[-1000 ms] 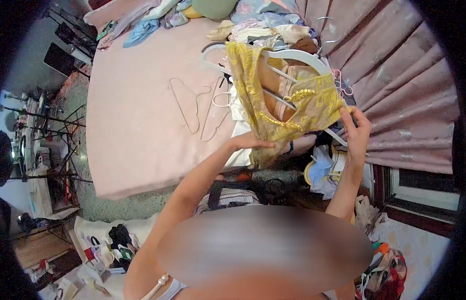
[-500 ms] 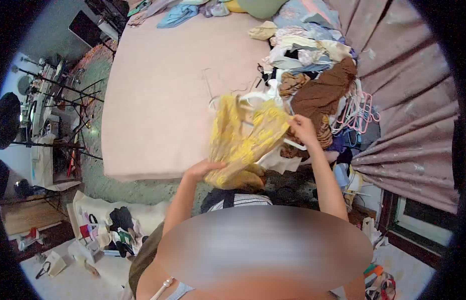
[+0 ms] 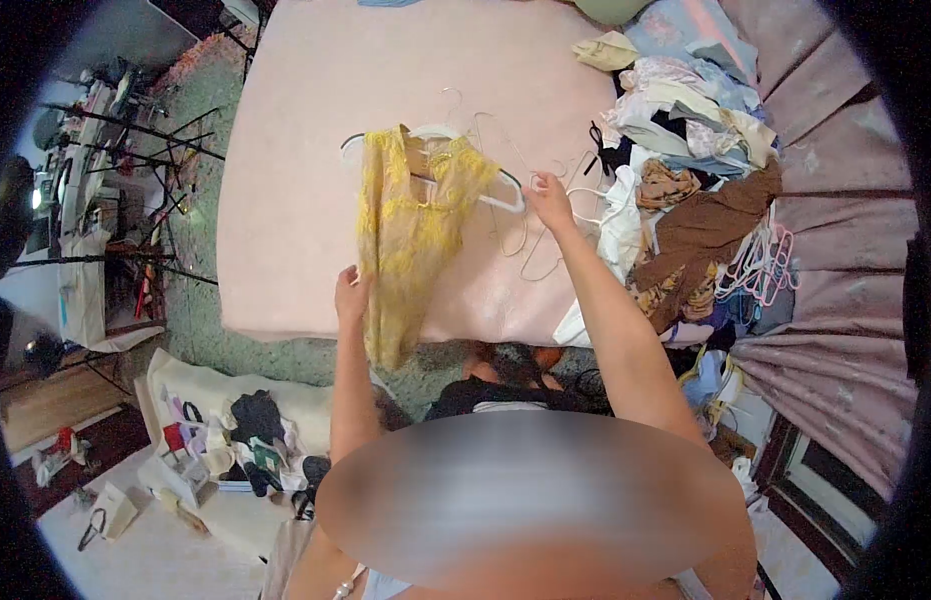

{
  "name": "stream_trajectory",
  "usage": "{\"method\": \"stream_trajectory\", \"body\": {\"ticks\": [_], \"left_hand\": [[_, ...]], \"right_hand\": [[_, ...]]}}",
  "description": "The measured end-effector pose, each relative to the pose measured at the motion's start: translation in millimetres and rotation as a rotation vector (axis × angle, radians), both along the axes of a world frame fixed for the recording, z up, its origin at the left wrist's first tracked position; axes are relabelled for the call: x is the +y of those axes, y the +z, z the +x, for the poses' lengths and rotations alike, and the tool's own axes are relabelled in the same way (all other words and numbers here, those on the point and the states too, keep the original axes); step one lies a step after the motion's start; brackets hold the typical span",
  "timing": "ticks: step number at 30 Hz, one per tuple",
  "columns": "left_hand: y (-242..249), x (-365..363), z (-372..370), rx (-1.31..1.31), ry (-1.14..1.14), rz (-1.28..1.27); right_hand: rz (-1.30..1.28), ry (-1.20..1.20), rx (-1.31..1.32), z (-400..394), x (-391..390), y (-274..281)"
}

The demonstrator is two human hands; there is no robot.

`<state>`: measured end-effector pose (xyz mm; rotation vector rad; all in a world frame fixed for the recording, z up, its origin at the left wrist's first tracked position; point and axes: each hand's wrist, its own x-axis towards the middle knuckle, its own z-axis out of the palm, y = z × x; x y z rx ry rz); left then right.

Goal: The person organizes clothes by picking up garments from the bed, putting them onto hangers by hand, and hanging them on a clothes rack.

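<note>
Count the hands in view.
2: left hand at the yellow garment's side edge; right hand by the near end of the white hanger. No others visible.

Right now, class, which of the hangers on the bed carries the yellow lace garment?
The thick white hanger, inside the yellow lace garment; the thin wire hangers beside it are bare.

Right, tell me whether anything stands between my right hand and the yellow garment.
The exposed end of the white hanger juts out of the yellow garment toward your right hand. Nothing else visible rises between them.
</note>
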<state>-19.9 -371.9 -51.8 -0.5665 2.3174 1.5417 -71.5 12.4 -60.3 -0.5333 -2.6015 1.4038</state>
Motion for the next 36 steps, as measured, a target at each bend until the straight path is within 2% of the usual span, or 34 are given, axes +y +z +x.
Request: {"method": "stream_trajectory", "body": {"ticks": [1,2,4,5,6,7,9,11,15,18,19,22,26,29,30,32,36], "left_hand": [[-6,0,-7,0.129,-0.011,-0.154],[-11,4,-10,0.124,-0.022,-0.154],[-7,40,-15,-0.049,-0.068,0.204],[-6,55,-18,-0.045,-0.093,0.219],[-7,72,-16,-0.089,-0.222,0.257],[-7,89,-15,-0.135,-0.363,0.295],[2,124,-15,-0.205,-0.463,0.333],[3,156,-17,-0.285,-0.566,0.348],[19,226,-23,-0.270,-0.723,0.361],[22,276,-30,-0.225,-0.845,0.331],[24,294,-32,-0.219,-0.862,0.324],[27,340,-28,-0.167,-0.909,0.345],[41,408,3,-0.210,-0.832,0.332],[33,456,36,-0.267,-0.955,0.328],[35,472,48,-0.300,-0.993,0.319],[46,501,64,-0.333,-1.064,0.330],[68,540,69,-0.276,-1.120,0.385]], "right_hand": [[0.194,-0.011,-0.145,-1,3,-3],[0.193,-0.022,-0.151,4,2,-6],[0.002,0.095,-0.296,29,4,-17],[-0.056,0.139,-0.307,44,8,-23],[-0.111,0.171,-0.319,64,15,-32],[-0.185,0.142,-0.421,83,24,-45],[-0.258,0.041,-0.512,119,50,-47],[-0.460,-0.196,-0.594,146,76,-39],[-0.568,-0.515,-0.467,191,140,-29],[-0.571,-0.640,-0.337,208,185,-19],[-0.696,-0.688,-0.286,213,201,-15],[-0.648,-0.731,-0.135,218,245,-9],[-0.574,-0.790,-0.085,214,312,-13],[-0.545,-0.780,-0.019,200,373,-10],[-0.557,-0.792,-0.030,194,387,13],[-0.424,-0.837,0.013,182,427,3],[-0.423,-0.846,0.087,153,495,3]]}}
